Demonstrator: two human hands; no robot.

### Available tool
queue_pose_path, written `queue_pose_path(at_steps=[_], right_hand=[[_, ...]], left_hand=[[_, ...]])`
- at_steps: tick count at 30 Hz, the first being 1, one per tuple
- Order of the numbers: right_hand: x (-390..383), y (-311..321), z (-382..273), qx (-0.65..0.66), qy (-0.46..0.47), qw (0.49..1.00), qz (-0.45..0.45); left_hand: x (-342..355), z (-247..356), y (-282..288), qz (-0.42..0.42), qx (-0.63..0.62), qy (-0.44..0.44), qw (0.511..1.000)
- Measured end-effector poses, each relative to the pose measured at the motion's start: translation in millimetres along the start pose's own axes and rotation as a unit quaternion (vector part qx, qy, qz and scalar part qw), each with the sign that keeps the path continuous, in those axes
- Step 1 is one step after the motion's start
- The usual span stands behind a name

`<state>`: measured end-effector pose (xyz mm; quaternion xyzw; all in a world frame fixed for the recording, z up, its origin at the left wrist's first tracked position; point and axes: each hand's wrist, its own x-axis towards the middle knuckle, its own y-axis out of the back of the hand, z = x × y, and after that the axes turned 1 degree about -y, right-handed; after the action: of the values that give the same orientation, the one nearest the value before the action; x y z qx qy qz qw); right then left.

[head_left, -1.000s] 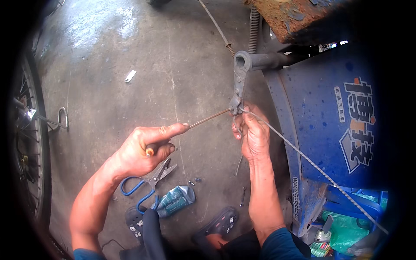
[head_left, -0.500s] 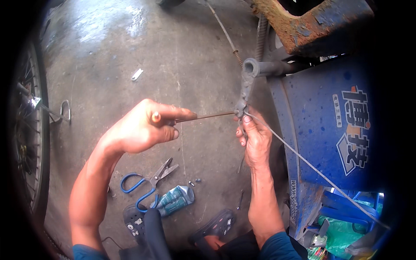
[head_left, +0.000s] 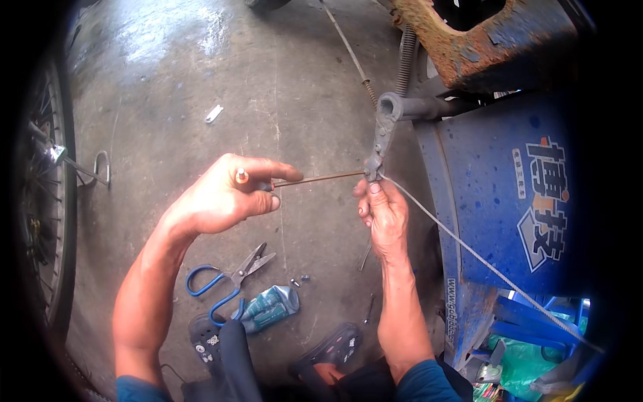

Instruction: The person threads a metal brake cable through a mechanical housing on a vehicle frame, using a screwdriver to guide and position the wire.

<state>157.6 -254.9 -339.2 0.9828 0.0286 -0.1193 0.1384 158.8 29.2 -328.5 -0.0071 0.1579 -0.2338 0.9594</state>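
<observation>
My left hand (head_left: 221, 197) is closed around the handle of a screwdriver, with the index finger stretched along its side. The screwdriver's long thin rusty shaft (head_left: 318, 179) points right, its tip meeting the clamp (head_left: 373, 167) at the lower end of a grey metal lever arm (head_left: 384, 127). Just below that clamp, my right hand (head_left: 390, 224) pinches at a steel cable (head_left: 462, 241), thumb on top. The cable runs from the clamp toward the lower right. A thin loose end (head_left: 366, 256) hangs below my right hand.
Blue-handled scissors (head_left: 238, 276), a crumpled teal packet (head_left: 269, 309) and small metal pieces (head_left: 295, 282) lie on the concrete floor. A blue vehicle panel (head_left: 495, 187) stands at right, under a rusty frame (head_left: 469, 47). A spoked wheel (head_left: 63, 201) is at far left.
My right hand has shifted slightly left, its fingers now gathered just under the clamp. The loose cable end has swung left. The left hand and screwdriver stay nearly in place.
</observation>
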Motion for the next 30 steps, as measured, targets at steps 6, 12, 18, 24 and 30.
queue_pose_path(at_steps=[6, 12, 18, 24, 30], right_hand=[[10.6, -3.0, 5.7, -0.113, 0.081, 0.990, -0.008], [19.6, -2.2, 30.1, -0.196, 0.188, 0.962, 0.039], [2.6, -26.2, 14.3, -0.035, 0.076, 0.993, 0.080], [6.3, -1.0, 3.6, -0.117, 0.032, 0.993, -0.008], [18.7, 15.7, -13.6, -0.315, 0.080, 0.941, -0.090]], left_hand=[[-2.5, -4.8, -2.0, 0.040, 0.024, -0.058, 0.997], [-3.9, 14.1, -6.3, 0.047, 0.099, -0.051, 0.993], [-4.1, 8.8, -6.2, 0.035, -0.017, -0.005, 0.999], [6.0, -9.6, 15.4, 0.021, 0.260, -0.190, 0.947], [4.7, -24.0, 12.9, 0.083, 0.411, -0.300, 0.857]])
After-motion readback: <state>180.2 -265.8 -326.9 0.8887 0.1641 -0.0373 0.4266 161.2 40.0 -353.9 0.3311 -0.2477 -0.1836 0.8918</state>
